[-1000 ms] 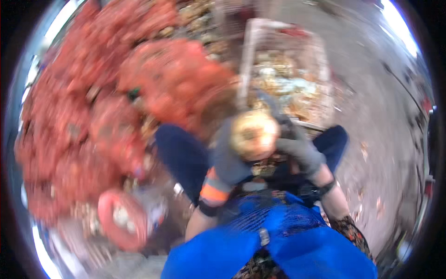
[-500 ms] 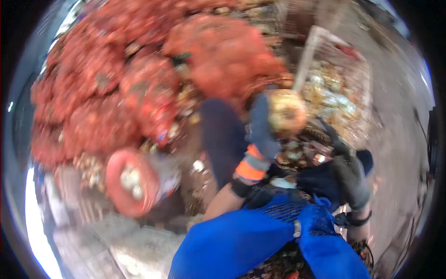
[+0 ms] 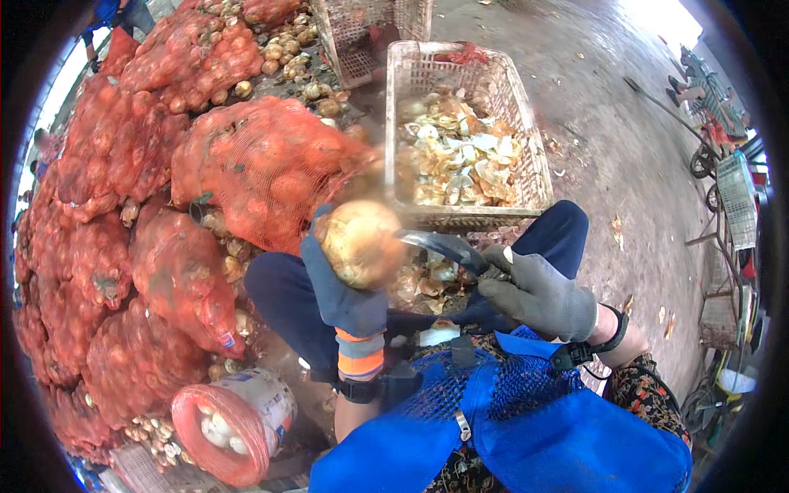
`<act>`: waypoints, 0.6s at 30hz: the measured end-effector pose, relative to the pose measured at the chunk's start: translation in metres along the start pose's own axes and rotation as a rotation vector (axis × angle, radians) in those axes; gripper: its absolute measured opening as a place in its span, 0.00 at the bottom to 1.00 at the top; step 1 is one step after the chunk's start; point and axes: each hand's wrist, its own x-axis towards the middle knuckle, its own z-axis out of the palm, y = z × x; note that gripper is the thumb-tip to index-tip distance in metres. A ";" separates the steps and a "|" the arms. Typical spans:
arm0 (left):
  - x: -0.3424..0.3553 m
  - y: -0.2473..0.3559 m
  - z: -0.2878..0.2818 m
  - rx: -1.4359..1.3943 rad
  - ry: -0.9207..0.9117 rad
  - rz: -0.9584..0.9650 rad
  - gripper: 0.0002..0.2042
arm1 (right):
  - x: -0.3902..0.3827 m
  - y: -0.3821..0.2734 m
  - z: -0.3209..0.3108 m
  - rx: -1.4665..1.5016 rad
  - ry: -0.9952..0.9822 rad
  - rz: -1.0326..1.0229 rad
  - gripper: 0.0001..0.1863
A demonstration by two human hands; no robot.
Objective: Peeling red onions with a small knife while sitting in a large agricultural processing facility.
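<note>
Gripped in my left hand (image 3: 335, 287), in a dark glove with an orange-striped cuff, is a large yellow onion (image 3: 362, 242), held up between my bent knees. My right hand (image 3: 538, 296), gloved in grey, is closed on a knife (image 3: 448, 251), whose curved blade reaches leftward to the onion's right side. Loose skins lie beneath, between my legs. Just beyond the knife stands a plastic crate (image 3: 534, 181) holding onion peelings (image 3: 456, 152).
Red mesh sacks of onions (image 3: 246, 164) are piled at left with loose onions around. A bucket (image 3: 275, 390) with a red mesh liner holds white onions. Another crate (image 3: 349, 37) is behind. At right are carts (image 3: 711, 189) and crates on concrete; people (image 3: 115, 25) appear at upper left.
My head view has swung and steadied since the blurred frames. My left hand still holds the onion; the knife blade in my right hand now shows against the onion's side.
</note>
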 end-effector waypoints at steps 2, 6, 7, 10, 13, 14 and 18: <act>-0.001 0.001 -0.001 -0.029 0.019 -0.012 0.26 | 0.000 -0.001 0.001 -0.072 -0.016 0.051 0.15; -0.001 -0.006 -0.005 -0.199 0.076 -0.135 0.27 | 0.003 0.004 0.004 -0.088 -0.015 -0.044 0.15; 0.000 -0.007 -0.007 -0.388 0.078 -0.312 0.25 | 0.005 0.003 0.004 -0.090 -0.028 -0.004 0.15; -0.003 0.000 0.002 -0.339 0.174 -0.266 0.23 | 0.012 0.010 0.012 0.018 -0.065 0.013 0.13; 0.001 0.010 0.030 -0.446 0.449 -0.301 0.24 | 0.026 0.017 0.028 0.439 -0.246 0.173 0.13; -0.001 0.010 0.033 -0.442 0.452 -0.298 0.24 | 0.029 0.014 0.031 0.438 -0.251 0.170 0.13; -0.005 0.015 0.020 0.181 0.313 -0.068 0.27 | 0.038 0.018 0.021 0.646 -0.220 0.053 0.17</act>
